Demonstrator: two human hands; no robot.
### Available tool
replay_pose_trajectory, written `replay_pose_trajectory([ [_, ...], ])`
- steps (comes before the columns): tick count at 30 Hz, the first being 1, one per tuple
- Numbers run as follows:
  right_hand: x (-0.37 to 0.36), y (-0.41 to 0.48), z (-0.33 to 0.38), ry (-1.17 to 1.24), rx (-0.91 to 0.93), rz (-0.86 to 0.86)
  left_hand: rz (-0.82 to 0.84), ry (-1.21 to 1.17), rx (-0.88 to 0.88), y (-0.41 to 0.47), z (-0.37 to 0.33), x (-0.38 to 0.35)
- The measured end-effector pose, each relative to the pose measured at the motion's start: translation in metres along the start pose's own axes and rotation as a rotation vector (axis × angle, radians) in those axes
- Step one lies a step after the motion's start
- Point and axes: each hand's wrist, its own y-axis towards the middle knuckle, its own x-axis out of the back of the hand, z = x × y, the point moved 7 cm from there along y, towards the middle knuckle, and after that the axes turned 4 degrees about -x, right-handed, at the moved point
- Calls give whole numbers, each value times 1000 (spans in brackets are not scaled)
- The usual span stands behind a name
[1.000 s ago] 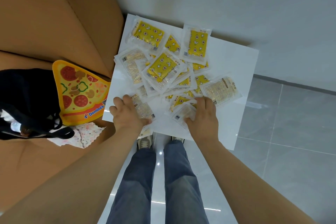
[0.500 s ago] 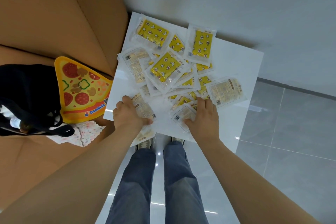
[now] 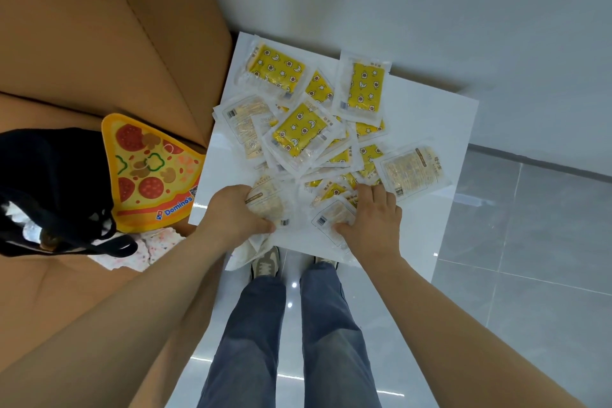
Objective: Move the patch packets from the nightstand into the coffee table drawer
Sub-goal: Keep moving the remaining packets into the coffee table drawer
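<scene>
Mid-frame, glossy clear yellow-printed patch packets (image 3: 299,136) littered the white bench (image 3: 430,116); left grip (image 3: 231,212) and right grip (image 3: 371,225) each clutched some.

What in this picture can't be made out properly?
Head view, the only one:
Coffee table drawer: not in frame.
How many clear plastic patch packets: they overlap in a heap on the white square nightstand, hiding lower ones.
Print on the packets: too small.
What lies under the left hand and right hand: the hands cover it.
Black fabric bag: cut off by the left edge; contents hidden by its cloth.
</scene>
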Motion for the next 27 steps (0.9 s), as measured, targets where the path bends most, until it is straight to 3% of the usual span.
replay_pose_trajectory([
  [4, -1, -1, -1, -3, -3, 11, 46, -191, -30, 6, -22, 21],
  [9, -1, 0, -1, 10, -10, -3, -53, -264, -126, 37, -62, 51],
  [18, -3, 0, -2, 25, -13, -13, -222, 234, -116, 74, -84, 41],
  [27, -2, 0, -4, 51, -30, 40, -233, 418, -67, 82, -97, 27],
])
